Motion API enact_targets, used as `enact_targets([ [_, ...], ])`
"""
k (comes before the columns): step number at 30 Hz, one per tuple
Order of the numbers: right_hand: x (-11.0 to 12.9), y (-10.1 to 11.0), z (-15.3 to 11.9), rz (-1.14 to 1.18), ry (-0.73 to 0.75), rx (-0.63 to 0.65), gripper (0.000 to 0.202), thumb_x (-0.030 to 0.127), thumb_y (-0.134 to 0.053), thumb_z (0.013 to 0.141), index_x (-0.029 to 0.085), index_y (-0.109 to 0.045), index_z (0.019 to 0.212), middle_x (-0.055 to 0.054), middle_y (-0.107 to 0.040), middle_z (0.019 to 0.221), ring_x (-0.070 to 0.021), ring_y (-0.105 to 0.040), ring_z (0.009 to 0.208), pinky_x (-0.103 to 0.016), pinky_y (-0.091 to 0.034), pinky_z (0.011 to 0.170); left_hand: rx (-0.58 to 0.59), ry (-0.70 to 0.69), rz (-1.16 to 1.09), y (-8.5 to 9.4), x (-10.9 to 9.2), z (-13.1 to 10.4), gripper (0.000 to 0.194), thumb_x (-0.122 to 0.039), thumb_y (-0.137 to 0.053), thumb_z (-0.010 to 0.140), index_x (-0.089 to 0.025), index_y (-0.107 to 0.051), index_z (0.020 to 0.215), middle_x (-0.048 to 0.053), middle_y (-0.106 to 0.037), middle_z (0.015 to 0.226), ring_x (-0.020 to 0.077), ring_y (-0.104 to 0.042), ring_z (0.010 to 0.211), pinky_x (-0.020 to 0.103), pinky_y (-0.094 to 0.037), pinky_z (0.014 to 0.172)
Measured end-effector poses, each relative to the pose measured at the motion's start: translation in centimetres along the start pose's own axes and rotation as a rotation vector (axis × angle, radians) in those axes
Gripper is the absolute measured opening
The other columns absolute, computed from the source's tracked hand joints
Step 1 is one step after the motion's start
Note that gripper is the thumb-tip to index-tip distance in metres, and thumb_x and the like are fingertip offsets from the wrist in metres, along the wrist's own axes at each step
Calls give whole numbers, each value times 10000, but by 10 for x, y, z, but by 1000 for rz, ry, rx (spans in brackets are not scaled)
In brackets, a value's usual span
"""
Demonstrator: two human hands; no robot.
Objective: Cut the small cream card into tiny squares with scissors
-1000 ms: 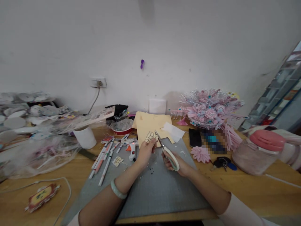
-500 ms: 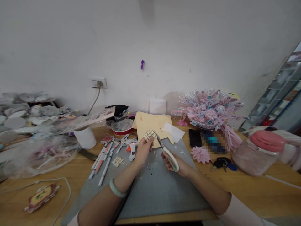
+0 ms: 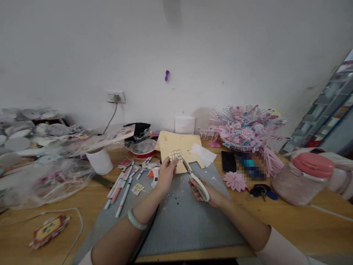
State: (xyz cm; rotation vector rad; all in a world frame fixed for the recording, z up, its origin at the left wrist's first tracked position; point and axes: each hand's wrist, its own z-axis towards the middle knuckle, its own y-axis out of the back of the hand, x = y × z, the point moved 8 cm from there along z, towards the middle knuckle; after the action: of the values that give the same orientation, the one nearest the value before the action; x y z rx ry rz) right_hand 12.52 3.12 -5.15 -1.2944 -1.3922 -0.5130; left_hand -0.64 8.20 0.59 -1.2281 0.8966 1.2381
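Note:
Between the thumb and fingers of my left hand point(image 3: 166, 175) is a small cream card piece point(image 3: 175, 155) with a dark outlined pattern. My right hand point(image 3: 203, 190) grips the white handles of a pair of scissors point(image 3: 199, 184). The blades point up and left, and their tips meet the right edge of the card piece. Behind them lies a larger sheet of cream card point(image 3: 180, 140) with a notch cut out near its lower right. Another patterned scrap point(image 3: 137, 189) rests on the grey cutting mat point(image 3: 190, 224), left of my left forearm.
Several markers point(image 3: 124, 191) and a glue gun point(image 3: 155, 177) lie on the left of the mat. To the right are a phone point(image 3: 228, 162), keys point(image 3: 260, 191), a pink-lidded jar point(image 3: 303, 180) and a beaded pink headdress point(image 3: 248, 129). Plastic-wrapped materials point(image 3: 49, 180) crowd the left side.
My left hand has shifted slightly left and turned the card piece, so its patterned face now sits more upright. The scissors have stayed nearly in place.

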Motion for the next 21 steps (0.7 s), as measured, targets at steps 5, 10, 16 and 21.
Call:
enact_targets([
  [5,0,-1,-1,-11,-2,7,497,518,-765,524,174,-462,716,87,-428,552,-10,-340,409,-145,-189,376,-15,-3,-27,2,-1,1,313,-444,-629,671,-182,-459,680,-96,-354,474,59,-328,414,178,-229,414],
  [10,-1,-2,-1,-20,-13,29,469,503,-750,560,174,-453,714,91,-405,538,-11,-319,395,-153,-181,369,-24,-18,-57,4,-3,2,330,-451,-636,662,-173,-509,786,-88,-379,537,53,-348,425,171,-256,412],
  [16,-2,-3,-1,-36,-15,43,483,522,-750,554,178,-450,712,93,-397,529,-11,-312,394,-151,-178,376,-33,-31,-78,5,-3,4,372,-461,-635,658,-171,-528,865,-70,-420,626,45,-358,438,172,-267,401],
  [21,-1,-4,-1,-47,-11,39,492,537,-746,545,178,-457,715,94,-396,523,-14,-313,387,-156,-181,370,-38,-31,-77,6,-3,4,393,-470,-631,670,-166,-546,905,-65,-418,621,49,-359,437,177,-275,401],
])
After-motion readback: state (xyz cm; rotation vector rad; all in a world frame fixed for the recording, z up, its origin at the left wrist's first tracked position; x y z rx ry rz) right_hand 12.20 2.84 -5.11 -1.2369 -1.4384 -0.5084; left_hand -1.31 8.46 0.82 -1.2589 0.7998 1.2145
